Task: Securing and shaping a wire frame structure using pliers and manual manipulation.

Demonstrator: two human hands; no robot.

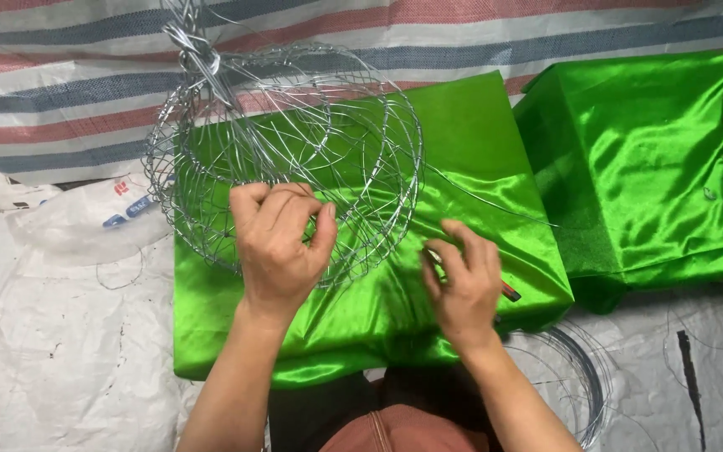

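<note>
sacks [60, 335]: white woven sheets on the floor at far left; print on one is too small to make out.
tarp [60, 92]: striped red, blue and white sheet across the top, cut off by the frame edge.
frame [286, 159]: round wire mesh cage lying on the cloth, left of centre. its wires gather into a twisted bundle at upper left, so its axis runs from lower right to upper left. the bundle top is cut off by the frame edge.
left hand [276, 247]: clenched on the near rim of the frame, fingers curled over the wire. the exact wire gripped is hidden by the fingers.
cloth [395, 310]: shiny green fabric over a block-shaped support; the support itself is hidden.
right hand [464, 280]: on the cloth just right of the frame, fingertips pinched together; a thin wire runs from near it to the right, but whether the fingers hold it cannot be told.
tool [510, 291]: red and black tip only, mostly hidden by the right hand.
coil [579, 377]: wire loops on the floor, partly hidden by the right forearm.
second cloth [646, 159]: green, at right, cut off by the edge.
</note>
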